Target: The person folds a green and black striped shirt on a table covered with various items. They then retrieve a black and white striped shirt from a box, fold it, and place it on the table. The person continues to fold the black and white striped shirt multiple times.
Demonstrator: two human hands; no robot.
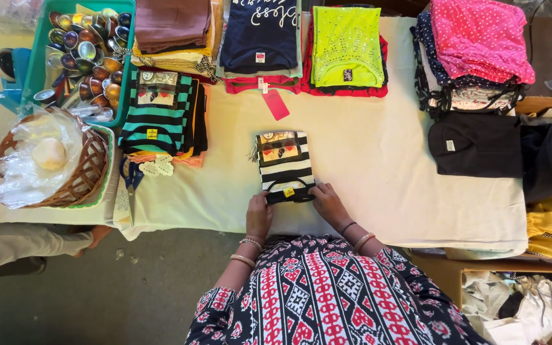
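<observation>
A folded black-and-white striped garment [283,165] with a yellow tag lies on the white table cloth [365,160] near the front edge. My left hand [259,213] grips its near left corner. My right hand [329,203] presses on its near right corner. Both wrists wear bangles, and my patterned red, black and white sleeves show below.
Folded clothes stand in stacks along the back: teal-striped [158,112], navy [260,35], neon yellow [346,45], pink dotted [480,38], black [477,144]. At the left are a wicker basket [87,176] and a green tray of shiny cups [84,51]. Another person's sleeve [20,243] reaches in at the lower left.
</observation>
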